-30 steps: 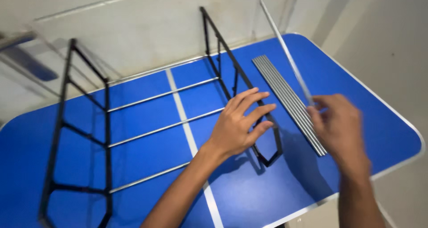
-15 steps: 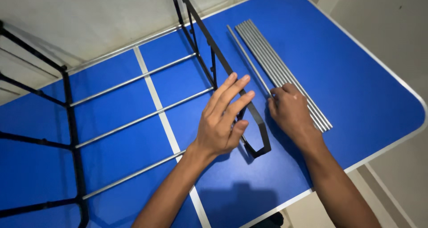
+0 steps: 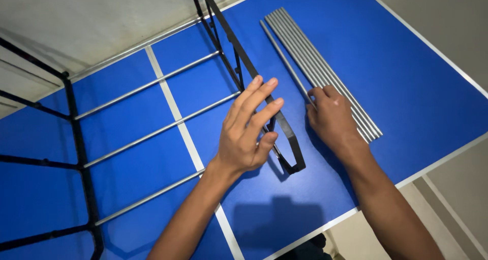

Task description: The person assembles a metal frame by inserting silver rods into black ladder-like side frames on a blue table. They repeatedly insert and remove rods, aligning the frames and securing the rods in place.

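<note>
Head view, looking down at my two bare hands over a blue table (image 3: pixel 406 77) with a white centre line and a pale edge strip. My left hand (image 3: pixel 249 133) rests flat, fingers spread and extended, against the top bar of a black metal side frame (image 3: pixel 254 72) that stands on edge on the tabletop. The hand is open and not wrapped around anything; its palm and thumb lie against the bar near the frame's rounded lower corner.

My right hand (image 3: pixel 333 118) lies just to the right of that frame, knuckles up, fingers curled down onto the near end of a single silver rod (image 3: pixel 284 57). That rod sits slightly apart from a neat row of matching silver rods (image 3: pixel 315 57), which lie side by side on the table, running diagonally away from me. I cannot tell whether my fingers grip the single rod or only press on it.

Three more silver rods (image 3: pixel 152 82) run crosswise from the black frame under my left hand to a second black frame (image 3: pixel 76 133) standing at the left side of the table, forming the rungs of a rack. My two hands are near each other but apart, with the black bar between them.
</note>
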